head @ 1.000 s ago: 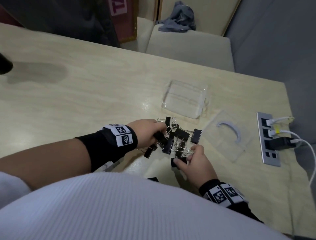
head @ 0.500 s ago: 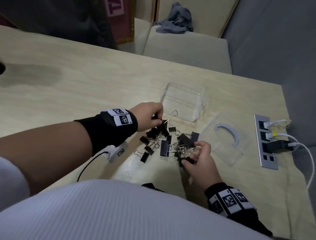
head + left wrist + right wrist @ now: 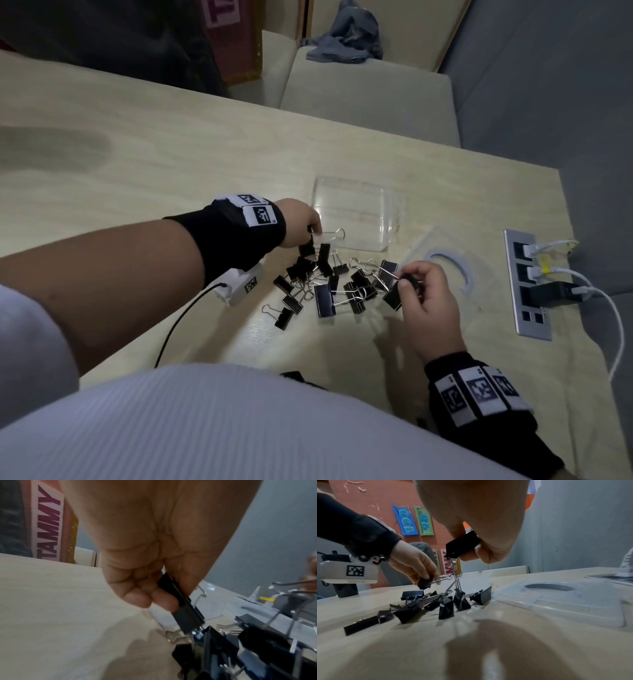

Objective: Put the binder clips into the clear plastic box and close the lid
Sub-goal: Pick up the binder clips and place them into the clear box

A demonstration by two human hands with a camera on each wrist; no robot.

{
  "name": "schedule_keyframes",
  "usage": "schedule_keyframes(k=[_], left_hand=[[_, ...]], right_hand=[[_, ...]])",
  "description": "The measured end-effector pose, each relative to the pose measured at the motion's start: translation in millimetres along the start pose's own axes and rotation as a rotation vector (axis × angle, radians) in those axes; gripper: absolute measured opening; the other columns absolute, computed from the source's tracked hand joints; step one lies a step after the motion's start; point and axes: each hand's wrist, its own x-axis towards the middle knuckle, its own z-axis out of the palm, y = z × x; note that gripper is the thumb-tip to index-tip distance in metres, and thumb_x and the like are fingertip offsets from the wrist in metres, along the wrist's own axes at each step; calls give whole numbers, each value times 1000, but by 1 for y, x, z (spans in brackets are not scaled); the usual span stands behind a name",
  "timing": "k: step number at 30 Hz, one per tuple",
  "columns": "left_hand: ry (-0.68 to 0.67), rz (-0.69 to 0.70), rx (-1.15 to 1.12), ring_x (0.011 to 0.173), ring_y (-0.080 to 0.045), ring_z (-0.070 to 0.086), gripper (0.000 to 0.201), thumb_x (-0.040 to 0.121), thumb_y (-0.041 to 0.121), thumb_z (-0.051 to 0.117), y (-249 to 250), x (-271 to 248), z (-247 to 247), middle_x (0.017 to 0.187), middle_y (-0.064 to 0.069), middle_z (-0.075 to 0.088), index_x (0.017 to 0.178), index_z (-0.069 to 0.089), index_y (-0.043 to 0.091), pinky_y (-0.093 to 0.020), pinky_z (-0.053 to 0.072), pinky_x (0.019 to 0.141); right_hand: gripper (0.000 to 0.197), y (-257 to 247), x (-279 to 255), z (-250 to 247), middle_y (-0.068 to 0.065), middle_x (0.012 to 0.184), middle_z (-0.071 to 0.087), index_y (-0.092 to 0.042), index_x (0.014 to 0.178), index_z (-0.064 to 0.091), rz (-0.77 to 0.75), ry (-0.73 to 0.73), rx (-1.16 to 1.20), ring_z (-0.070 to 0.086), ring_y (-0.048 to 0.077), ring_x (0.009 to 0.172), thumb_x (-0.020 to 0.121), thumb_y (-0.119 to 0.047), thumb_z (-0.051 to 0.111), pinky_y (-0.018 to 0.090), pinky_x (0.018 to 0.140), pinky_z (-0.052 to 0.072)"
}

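Observation:
Several black binder clips (image 3: 325, 284) lie in a loose heap on the wooden table (image 3: 154, 164), their wire handles tangled. Just beyond them stands the clear plastic box (image 3: 356, 212), open. Its clear lid (image 3: 442, 270) lies flat to the right. My left hand (image 3: 301, 226) pinches one clip (image 3: 181, 605) at the box's near left edge. My right hand (image 3: 421, 294) pinches another clip (image 3: 462, 545) lifted above the heap's right side, with a second clip hanging from its handles (image 3: 456, 574).
A metal socket strip (image 3: 527, 287) with plugs and a white cable (image 3: 616, 329) is set in the table at the right. A white wrist device with a black cable (image 3: 239, 284) hangs under my left wrist. A cushioned bench (image 3: 370, 89) stands past the far edge.
My left hand has moved up from the heap to the box's near edge with a clip. My right hand has lifted a clip at the heap's right. The heap has spread out.

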Motion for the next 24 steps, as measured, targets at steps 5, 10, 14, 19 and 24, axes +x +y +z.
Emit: schedule_keyframes(k=[5,10,14,19,24], left_hand=[[-229,18,62,78,-11,60,34,89,14,51,-4,-15,-1,70,8,64,118,64,27,-23,44,69],[-141,-5,-105,65,-13,56,23,87,16,52,-11,-22,-12,64,5,63,102,66,26,-24,44,62],[107,-32,-292,72,-14,58,15,86,15,57,-11,-18,-11,79,3,67,98,59,25,-31,49,74],[167,0,-95,101,-22,59,24,90,21,58,-5,-7,7,113,-3,63,114,63,22,-30,44,82],[129,-1,85,102,-31,60,38,91,10,54,-6,-3,20,128,-10,44,128,58,19,-36,51,87]], right_hand=[[26,-10,13,3,-12,89,61,-31,93,51,-19,-16,13,57,-7,76,92,-5,53,5,68,43],[15,-21,40,15,-12,99,63,-28,102,54,-13,-81,-111,58,-1,86,91,-17,57,9,71,44],[22,-22,66,27,-7,111,55,-24,113,62,-56,-106,-285,56,8,96,91,-25,57,23,89,46],[31,-20,87,42,3,126,56,-20,123,61,-23,-229,-428,59,19,107,93,-25,54,32,100,44],[41,-13,86,41,8,141,45,-14,134,50,-27,-262,-585,47,24,125,93,-17,50,35,107,36]])
